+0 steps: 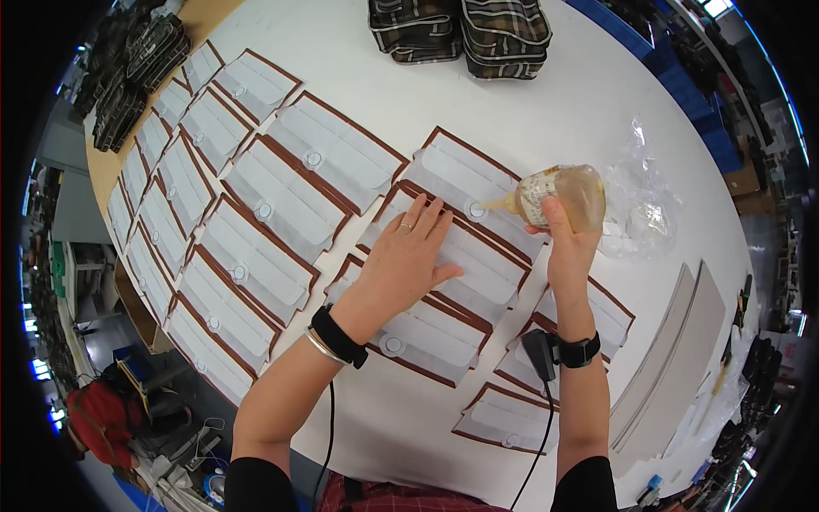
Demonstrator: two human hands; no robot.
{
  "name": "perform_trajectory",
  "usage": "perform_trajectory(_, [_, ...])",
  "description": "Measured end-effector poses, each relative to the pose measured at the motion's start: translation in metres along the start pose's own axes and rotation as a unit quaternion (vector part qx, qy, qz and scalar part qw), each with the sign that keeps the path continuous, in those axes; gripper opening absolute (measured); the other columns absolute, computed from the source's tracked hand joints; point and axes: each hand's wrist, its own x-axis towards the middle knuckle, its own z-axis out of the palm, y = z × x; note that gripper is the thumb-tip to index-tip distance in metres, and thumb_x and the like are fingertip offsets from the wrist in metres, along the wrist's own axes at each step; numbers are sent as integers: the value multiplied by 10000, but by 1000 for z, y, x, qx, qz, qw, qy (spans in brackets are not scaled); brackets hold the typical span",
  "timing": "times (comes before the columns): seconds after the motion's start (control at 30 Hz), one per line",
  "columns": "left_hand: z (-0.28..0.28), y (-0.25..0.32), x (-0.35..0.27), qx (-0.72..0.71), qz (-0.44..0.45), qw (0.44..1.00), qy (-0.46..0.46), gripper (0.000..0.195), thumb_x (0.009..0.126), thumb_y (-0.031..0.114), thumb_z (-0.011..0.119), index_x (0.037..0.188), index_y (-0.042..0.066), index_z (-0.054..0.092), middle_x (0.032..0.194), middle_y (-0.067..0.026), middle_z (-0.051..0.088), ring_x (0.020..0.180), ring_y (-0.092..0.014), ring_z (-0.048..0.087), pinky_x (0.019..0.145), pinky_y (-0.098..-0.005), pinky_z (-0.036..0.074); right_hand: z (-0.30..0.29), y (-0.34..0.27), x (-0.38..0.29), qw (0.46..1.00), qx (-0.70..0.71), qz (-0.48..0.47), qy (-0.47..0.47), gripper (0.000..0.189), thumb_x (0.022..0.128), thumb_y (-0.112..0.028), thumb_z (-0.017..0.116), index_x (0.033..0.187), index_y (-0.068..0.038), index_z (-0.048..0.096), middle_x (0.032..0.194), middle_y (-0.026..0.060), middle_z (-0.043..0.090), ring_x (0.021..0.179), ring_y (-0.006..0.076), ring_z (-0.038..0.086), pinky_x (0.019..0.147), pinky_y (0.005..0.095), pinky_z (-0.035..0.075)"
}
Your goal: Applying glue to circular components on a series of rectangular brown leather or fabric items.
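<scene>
My right hand (569, 246) grips a translucent squeeze bottle (572, 192) of yellowish liquid, tilted so its nozzle points left. The nozzle tip is at or just over a small round ring (475, 212) on a white fabric-like panel (457, 163) with brown edges. My left hand (409, 256) lies palm down, fingers slightly spread, on the neighbouring panel (480, 265) and covers much of it. Below it, another such panel (435, 345) shows its ring (391, 345) uncovered. Whether liquid is leaving the nozzle cannot be made out.
Rows of similar panels (275, 185) cover the table's left side. Plaid fabric bags (505, 38) are stacked at the back, with more bags (157, 54) at far left. Crumpled clear plastic (643, 208) and long grey boards (672, 358) lie right. Black cables (331, 416) hang near my arms.
</scene>
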Motion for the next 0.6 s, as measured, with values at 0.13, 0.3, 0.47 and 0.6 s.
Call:
perform_trajectory(0.13, [5, -2, 2, -13, 3, 1000, 0, 714, 890, 464, 634, 1382, -24, 465, 1456, -207, 429, 1380, -374, 380, 1100, -440, 370, 1, 5, 3, 1000, 7, 12, -14, 393, 924, -141, 664, 1250, 19, 512, 1104, 110, 626, 919, 185, 657, 579, 286, 591])
perform_trajectory(0.3, [1, -3, 2, -19, -4, 1000, -12, 730, 884, 484, 634, 1379, -26, 468, 1457, -217, 425, 1379, -379, 381, 1101, -440, 371, -1, -7, -4, 999, -41, 11, -28, 443, 877, -100, 712, 1245, 22, 498, 1099, 113, 626, 898, 178, 658, 581, 274, 600])
perform_trajectory(0.47, [2, -3, 3, -10, -4, 1000, -13, 758, 873, 509, 635, 1378, -31, 469, 1461, -219, 420, 1381, -381, 378, 1106, -438, 366, -8, -13, -1, 997, -66, 10, -39, 463, 846, -74, 741, 1231, 19, 502, 1089, 110, 630, 881, 164, 655, 585, 265, 601])
perform_trajectory(0.6, [2, -1, 3, -12, -7, 1000, -17, 775, 864, 519, 642, 1380, -32, 468, 1464, -217, 419, 1383, -381, 376, 1111, -437, 362, -7, -5, 2, 1000, -18, -2, -17, 467, 853, -75, 733, 1243, 17, 494, 1093, 113, 630, 885, 172, 654, 581, 267, 594])
